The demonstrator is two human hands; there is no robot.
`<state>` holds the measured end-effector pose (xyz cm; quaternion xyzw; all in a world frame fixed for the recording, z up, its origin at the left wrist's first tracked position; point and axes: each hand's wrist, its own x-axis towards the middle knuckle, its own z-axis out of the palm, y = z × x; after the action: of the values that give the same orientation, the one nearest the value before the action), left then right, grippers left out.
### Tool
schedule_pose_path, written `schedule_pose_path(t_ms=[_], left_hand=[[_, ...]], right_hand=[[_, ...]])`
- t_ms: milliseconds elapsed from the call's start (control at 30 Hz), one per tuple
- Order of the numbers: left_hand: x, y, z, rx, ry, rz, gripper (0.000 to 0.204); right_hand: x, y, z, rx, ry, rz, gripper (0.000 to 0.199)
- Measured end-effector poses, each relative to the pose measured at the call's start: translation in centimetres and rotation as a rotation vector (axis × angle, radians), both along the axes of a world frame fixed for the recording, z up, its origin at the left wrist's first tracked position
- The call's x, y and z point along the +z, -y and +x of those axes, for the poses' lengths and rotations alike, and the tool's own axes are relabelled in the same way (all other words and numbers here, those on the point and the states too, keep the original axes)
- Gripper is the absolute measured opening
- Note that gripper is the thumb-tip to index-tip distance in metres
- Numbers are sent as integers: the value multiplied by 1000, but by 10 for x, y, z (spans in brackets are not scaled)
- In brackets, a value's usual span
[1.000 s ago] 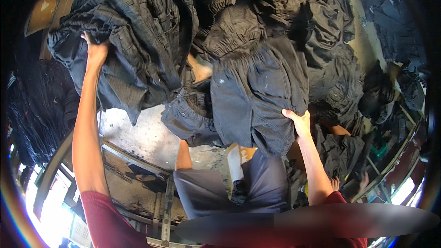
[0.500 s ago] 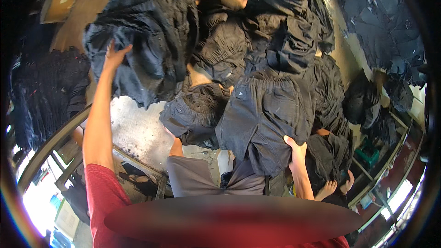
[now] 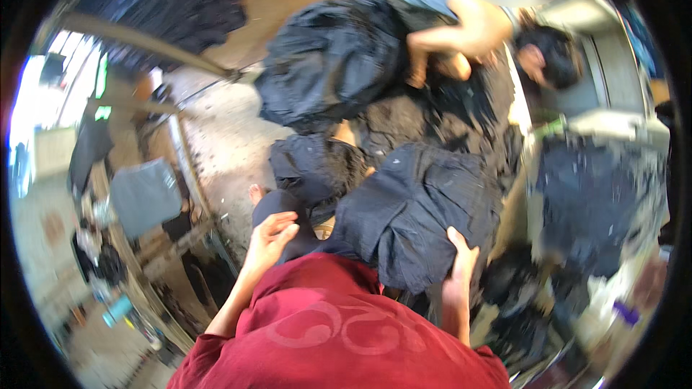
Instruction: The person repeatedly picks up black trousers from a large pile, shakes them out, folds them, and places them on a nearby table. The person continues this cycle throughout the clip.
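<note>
- Right hand grips the near edge of a dark folded garment, fingers curled onto the cloth, near centre-right.
- Left hand hangs open and empty, fingers loosely spread, just left of that garment, over the person's dark-clad knee.
- Farther off, a smaller dark bundle lies on the pale floor.
- Farthest, another person's arm bends over a large black heap.
</note>
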<state>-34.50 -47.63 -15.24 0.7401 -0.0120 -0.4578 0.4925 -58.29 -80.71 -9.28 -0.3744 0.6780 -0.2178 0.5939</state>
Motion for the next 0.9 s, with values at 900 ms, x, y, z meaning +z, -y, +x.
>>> schedule_pose_path(t_ms=[900], left_hand=[[60,-591,180,1034,60,-814,73]], right_hand=[[19,-562,380,911,809,413,72]])
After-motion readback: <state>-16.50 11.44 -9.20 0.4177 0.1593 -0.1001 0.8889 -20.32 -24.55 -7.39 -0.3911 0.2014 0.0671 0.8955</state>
